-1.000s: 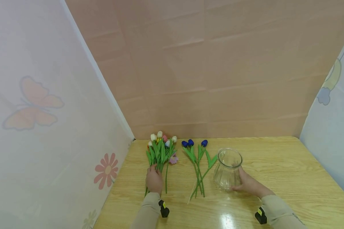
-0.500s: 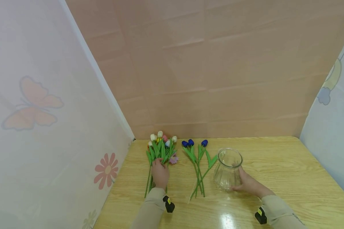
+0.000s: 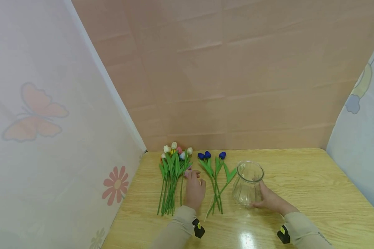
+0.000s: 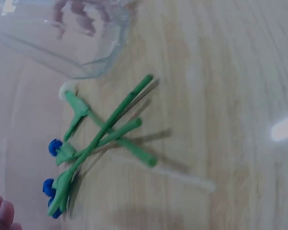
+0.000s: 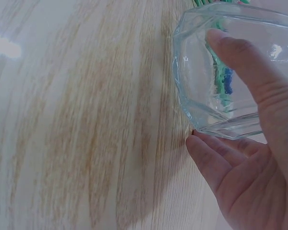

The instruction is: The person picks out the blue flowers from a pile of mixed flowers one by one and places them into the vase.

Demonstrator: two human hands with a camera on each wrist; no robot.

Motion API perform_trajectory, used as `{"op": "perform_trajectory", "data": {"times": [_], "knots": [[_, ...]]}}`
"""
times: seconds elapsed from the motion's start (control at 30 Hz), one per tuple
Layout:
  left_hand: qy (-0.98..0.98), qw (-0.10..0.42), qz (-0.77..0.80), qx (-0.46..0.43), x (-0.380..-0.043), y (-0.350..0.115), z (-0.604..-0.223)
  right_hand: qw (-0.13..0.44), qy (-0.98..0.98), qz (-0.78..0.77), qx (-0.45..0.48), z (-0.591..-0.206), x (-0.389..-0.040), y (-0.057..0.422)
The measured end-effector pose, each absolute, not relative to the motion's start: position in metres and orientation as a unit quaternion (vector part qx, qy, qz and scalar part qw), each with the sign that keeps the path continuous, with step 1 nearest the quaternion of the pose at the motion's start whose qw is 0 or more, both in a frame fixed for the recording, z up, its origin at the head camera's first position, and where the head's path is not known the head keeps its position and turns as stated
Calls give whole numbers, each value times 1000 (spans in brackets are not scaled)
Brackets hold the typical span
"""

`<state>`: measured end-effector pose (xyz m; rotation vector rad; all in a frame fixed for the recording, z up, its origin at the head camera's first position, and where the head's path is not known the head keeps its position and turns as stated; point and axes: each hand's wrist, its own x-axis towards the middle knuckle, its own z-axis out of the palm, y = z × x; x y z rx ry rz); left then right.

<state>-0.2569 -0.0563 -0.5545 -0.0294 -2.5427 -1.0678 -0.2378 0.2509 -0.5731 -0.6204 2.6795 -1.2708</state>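
Observation:
My right hand (image 3: 269, 199) grips the side of a clear glass vase (image 3: 247, 186), which stands upright on the table; in the right wrist view the thumb (image 5: 245, 57) lies across the glass. My left hand (image 3: 195, 190) is over the table between two groups of artificial tulips, fingers loosely bent near a purple flower (image 3: 188, 172) that it partly covers. To its left lies a bunch of mixed tulips (image 3: 171, 183) with white, pink and yellow heads. Right of it, blue tulips (image 3: 222, 155) lie with crossed stems, along with a white tulip (image 4: 67, 90) beside the vase.
The wooden table (image 3: 299, 186) stands against a tan backdrop (image 3: 224, 86), with a printed sheet (image 3: 65, 121) on the left and another on the right. A thin pale strip (image 4: 192, 181) shows on the table by the crossed stems.
My left hand has come off the mixed tulips and moved right, to beside the purple flower. The right hand and the vase have stayed put.

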Motion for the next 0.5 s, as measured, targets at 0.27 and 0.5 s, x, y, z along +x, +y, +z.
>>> {"op": "perform_trajectory", "data": {"times": [0.27, 0.5], "knots": [[-937, 156, -312, -29, -248, -28, -576, 48, 883, -418, -210, -572, -238, 252], [-968, 91, -234, -18, -242, -16, -588, 54, 884, -415, -206, -573, -238, 252]]}}
